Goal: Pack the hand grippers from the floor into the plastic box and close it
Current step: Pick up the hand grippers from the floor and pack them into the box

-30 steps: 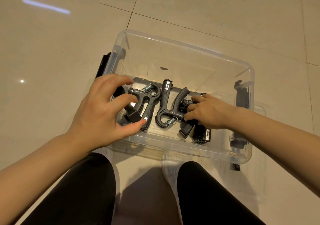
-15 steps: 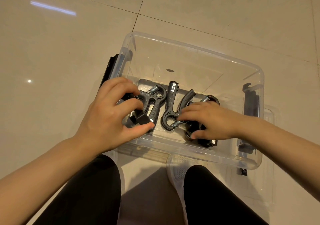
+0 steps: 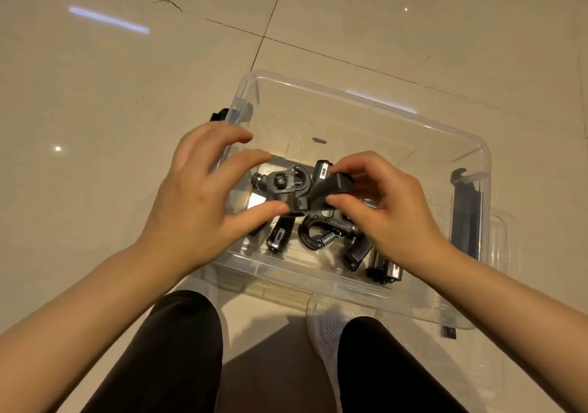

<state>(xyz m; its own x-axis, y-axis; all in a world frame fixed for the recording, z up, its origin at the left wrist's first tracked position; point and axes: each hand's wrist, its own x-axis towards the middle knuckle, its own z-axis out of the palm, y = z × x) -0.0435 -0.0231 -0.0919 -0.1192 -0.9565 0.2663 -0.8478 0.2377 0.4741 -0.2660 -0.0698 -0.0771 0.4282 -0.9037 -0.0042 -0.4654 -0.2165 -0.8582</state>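
Here, one hand gripper (image 3: 318, 191) is being held above the plastic box (image 3: 366, 104), its long axis running left to right between the hands. It is being pinched by the right hand (image 3: 386, 212); the left hand (image 3: 197, 202), spread open, is touching its other end.

My left hand (image 3: 194, 202) hovers with its fingers spread and loosely curled, thumb stretched toward my right. My right hand (image 3: 386, 212) pinches a hand gripper (image 3: 324, 190) between thumb and fingertips, both forearms angling inward.
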